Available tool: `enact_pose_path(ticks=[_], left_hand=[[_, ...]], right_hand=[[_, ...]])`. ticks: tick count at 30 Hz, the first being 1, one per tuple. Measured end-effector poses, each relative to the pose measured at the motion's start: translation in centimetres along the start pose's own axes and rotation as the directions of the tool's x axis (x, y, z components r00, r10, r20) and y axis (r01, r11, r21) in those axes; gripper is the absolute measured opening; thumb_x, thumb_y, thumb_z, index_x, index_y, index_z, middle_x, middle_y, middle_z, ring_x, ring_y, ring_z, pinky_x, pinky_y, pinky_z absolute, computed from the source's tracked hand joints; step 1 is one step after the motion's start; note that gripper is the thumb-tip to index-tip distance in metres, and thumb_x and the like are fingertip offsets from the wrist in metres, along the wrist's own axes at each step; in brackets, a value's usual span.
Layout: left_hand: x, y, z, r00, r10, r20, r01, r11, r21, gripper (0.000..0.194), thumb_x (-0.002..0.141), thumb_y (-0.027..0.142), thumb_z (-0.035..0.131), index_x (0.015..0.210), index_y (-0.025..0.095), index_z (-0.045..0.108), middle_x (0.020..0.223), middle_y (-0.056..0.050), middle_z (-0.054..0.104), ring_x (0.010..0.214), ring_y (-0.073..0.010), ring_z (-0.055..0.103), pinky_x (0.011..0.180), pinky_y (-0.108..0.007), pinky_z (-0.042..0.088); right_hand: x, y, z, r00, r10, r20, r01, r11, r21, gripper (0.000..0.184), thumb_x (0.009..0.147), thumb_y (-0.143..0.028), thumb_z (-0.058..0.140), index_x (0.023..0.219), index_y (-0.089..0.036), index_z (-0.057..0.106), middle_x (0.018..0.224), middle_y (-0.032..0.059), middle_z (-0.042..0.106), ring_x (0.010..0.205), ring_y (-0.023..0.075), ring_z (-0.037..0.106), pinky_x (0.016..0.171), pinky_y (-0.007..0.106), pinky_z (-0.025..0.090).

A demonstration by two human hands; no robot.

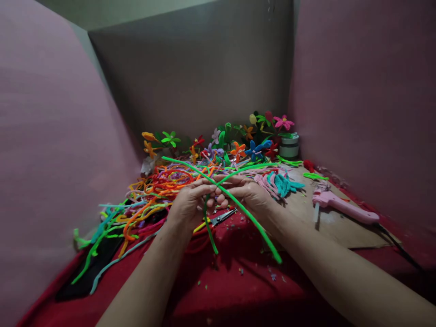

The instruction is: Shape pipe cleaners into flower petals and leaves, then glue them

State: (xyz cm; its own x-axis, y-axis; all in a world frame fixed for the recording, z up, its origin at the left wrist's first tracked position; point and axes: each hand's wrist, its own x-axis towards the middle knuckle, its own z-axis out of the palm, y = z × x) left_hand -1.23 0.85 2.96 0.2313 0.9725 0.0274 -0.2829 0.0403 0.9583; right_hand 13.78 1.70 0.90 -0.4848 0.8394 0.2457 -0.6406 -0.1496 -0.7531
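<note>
Bright green pipe cleaners (pixel 250 217) cross in an X between my hands, above the middle of the table. My left hand (pixel 195 196) is closed, thumb and fingers pinching them at the crossing. From the other side my right hand (pixel 243 188) pinches the same spot, its fingertips against those of my left. One long end slants down toward me at the right, and another reaches up to the left. A darker green length (pixel 210 231) hangs below my left fingers. Scissors (pixel 223 217) with yellow handles lie just beneath my hands, partly hidden.
Many coloured pipe cleaners (pixel 146 206) are heaped at the left. Pipe-cleaner flowers (pixel 254 150) stand along the back, near a round jar (pixel 289 146). A pink glue gun (pixel 347 208) rests on cardboard (pixel 335 234) at the right, its cord trailing off. Pink walls flank the red cloth (pixel 235 284).
</note>
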Motion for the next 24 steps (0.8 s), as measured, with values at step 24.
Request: enact_pose_path(ticks=[24], left_hand=[[-0.7,0.3,1.0,0.922,0.284,-0.261,-0.156,0.893,0.422,0.007,0.062,0.019,0.059,0.060,0.015,0.054,0.039,0.006,0.046,0.032,-0.0072,0.040,0.033,-0.019,0.033]], right_hand=[[-0.8,1.0,0.5,0.751,-0.656,0.072,0.400,0.366,-0.840,0.011,0.080,-0.026,0.055,0.079,-0.020,0.064,0.080,0.0044,0.061,0.071,0.0147,0.054,0.067,0.028,0.044]])
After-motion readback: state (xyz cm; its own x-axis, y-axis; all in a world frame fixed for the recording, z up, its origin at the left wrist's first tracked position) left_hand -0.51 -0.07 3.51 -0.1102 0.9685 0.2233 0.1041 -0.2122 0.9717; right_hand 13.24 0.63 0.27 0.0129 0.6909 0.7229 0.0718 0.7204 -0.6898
